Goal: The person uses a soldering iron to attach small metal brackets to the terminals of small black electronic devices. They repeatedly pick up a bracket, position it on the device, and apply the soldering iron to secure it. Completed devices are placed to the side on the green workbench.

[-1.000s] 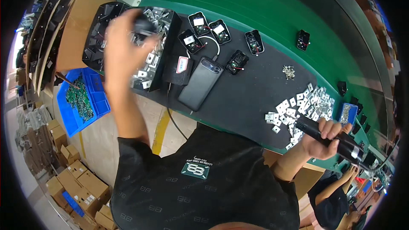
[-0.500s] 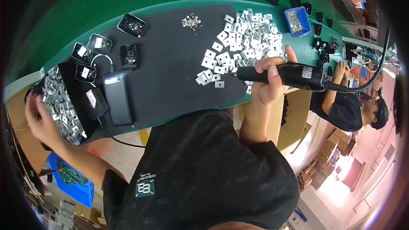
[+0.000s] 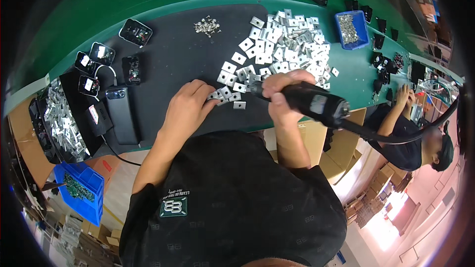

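Observation:
My left hand [image 3: 187, 105] reaches over the dark mat, its thumb and fingertips closed around the edge of a small silvery metal plate [image 3: 213, 96]. That plate is at the near left fringe of a big pile of square metal plates with holes [image 3: 292, 39]. Wrapped in my right hand [image 3: 284, 100] is a black electric screwdriver [image 3: 316, 103], tilted with its tip toward the left, near the loose plates. A thick black cable runs from its rear end to the right.
Screws [image 3: 207, 26] lie heaped on the mat [image 3: 173, 49]. A blue tray of small parts [image 3: 351, 29] stands right of the plates. Left are a black power bank [image 3: 121, 116], open black housings [image 3: 135, 32] and a box of metal pieces [image 3: 64, 123]. A co-worker [image 3: 401, 133] sits at right.
My left hand has moved from the box of metal pieces at the far left to the plates on the mat. My right hand has brought the screwdriver left and slightly nearer.

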{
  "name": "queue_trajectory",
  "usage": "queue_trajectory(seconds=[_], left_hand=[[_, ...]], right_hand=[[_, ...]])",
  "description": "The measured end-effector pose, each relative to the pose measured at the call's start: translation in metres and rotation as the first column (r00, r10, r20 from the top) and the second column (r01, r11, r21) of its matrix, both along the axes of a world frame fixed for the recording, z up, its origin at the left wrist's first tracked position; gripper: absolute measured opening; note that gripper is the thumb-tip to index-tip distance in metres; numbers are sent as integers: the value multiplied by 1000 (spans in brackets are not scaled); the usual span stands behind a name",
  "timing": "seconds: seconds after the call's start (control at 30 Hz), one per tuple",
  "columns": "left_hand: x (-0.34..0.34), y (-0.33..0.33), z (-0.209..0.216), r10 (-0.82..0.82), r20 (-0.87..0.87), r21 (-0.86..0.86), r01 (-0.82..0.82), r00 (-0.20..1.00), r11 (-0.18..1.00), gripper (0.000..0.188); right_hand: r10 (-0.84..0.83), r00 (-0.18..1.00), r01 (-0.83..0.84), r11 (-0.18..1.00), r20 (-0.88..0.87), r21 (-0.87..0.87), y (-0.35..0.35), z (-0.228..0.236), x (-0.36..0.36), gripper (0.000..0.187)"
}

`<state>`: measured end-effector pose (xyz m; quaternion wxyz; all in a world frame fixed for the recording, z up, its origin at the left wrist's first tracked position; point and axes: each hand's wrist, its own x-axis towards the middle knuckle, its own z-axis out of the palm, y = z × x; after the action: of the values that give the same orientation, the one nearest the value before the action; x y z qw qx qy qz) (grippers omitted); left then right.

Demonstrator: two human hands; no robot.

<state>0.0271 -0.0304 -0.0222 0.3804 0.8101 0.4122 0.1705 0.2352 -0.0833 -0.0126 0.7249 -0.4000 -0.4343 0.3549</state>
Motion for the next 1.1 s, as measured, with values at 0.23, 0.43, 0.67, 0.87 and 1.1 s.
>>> queue_trajectory(seconds=[0.23,0.43,0.67,0.87,1.1], left_hand=[[-15,35,14,94,-42,-101,-98,995,990,19],[-21,108,38,206,28,150,-208,978,967,14],[-18,170,43,303,-31,124,-297,952,947,14],[-3,219,27,190,-122,307,-145,974,941,18],[12,241,-5,176,-88,399,-128,980,908,18]], right_hand=[[-117,979,136,985,-166,103,68,19,-3,49],[-282,942,286,958,-183,-2,117,-13,-8,43],[-264,945,269,963,-193,-2,122,-12,-11,42],[-229,941,233,972,-248,-14,120,-14,-7,43],[-175,912,208,977,-370,49,97,13,0,45]])
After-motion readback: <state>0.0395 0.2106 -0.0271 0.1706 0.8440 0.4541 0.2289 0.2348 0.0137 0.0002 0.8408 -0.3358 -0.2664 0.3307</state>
